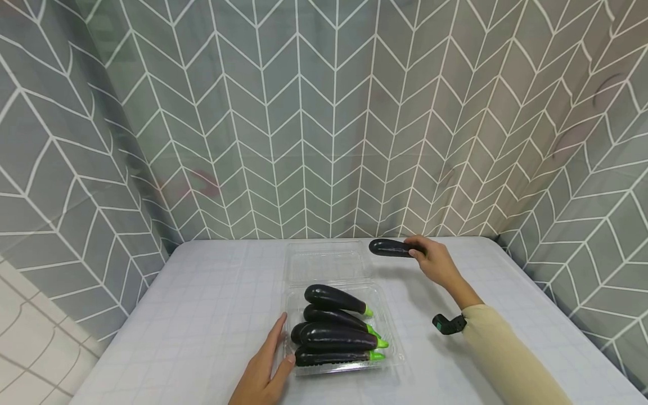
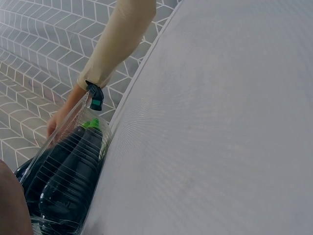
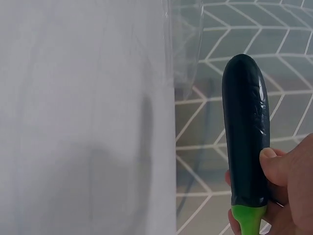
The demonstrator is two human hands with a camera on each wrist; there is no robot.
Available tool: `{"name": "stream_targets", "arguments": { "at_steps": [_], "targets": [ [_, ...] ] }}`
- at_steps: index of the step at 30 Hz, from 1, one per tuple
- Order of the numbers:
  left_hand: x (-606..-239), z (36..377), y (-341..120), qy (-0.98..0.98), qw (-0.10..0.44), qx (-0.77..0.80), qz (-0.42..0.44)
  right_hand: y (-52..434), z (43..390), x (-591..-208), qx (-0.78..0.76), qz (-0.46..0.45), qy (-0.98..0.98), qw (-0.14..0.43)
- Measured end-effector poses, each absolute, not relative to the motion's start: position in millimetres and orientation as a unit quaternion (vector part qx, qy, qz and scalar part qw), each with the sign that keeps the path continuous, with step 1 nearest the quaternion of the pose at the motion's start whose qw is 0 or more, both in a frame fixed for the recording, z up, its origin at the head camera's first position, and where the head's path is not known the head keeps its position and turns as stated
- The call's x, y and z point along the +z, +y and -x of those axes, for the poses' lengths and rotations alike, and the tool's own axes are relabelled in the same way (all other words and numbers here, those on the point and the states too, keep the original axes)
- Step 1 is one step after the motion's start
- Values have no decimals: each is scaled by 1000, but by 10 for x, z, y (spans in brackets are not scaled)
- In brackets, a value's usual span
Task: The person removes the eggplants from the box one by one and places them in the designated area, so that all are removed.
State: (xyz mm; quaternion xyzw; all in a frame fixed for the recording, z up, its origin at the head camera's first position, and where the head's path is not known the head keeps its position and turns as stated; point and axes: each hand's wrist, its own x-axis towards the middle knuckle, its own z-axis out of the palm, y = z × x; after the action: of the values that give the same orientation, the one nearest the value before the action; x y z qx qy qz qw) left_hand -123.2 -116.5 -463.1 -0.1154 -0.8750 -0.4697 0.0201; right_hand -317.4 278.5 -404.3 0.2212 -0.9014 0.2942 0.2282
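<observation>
Nearest, left hand [image 1: 263,368] lies flat on the desk [image 1: 202,315], fingers straight against the clear tray [image 1: 392,354] of aubergines [image 1: 334,337]. Beyond the tray's open lid [image 1: 326,261], right hand [image 1: 435,261] curls its fingers round one aubergine [image 1: 390,248].

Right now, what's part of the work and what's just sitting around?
In use: right hand gripping an eggplant; left hand steadying the clear tray; eggplants in the tray; open lid.
Around: table; patterned curtain.
</observation>
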Motion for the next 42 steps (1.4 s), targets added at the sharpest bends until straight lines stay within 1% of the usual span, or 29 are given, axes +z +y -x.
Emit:
{"name": "stream_targets", "arguments": {
  "at_steps": [10,13,20,26,35,42],
  "targets": [
    [-4648,1247,-1185,-874,26,-473,104,2873,3327,-4130,311,-203,-905,207],
    [-4660,1247,-1192,-875,30,-470,112,2888,3377,-4158,308,-195,-908,205],
    [-4660,1248,-1195,-875,19,-473,104,2941,3483,-4236,306,-189,-912,195],
    [-4669,1261,-1161,-880,32,-462,105,3034,3551,-4264,297,-176,-923,169],
    [-4695,1235,-1166,-882,38,-456,114,3069,3585,-4404,291,-174,-928,156],
    [-4689,1231,-1183,-876,11,-470,108,3075,3557,-4436,296,-167,-929,148]
  ]
}}
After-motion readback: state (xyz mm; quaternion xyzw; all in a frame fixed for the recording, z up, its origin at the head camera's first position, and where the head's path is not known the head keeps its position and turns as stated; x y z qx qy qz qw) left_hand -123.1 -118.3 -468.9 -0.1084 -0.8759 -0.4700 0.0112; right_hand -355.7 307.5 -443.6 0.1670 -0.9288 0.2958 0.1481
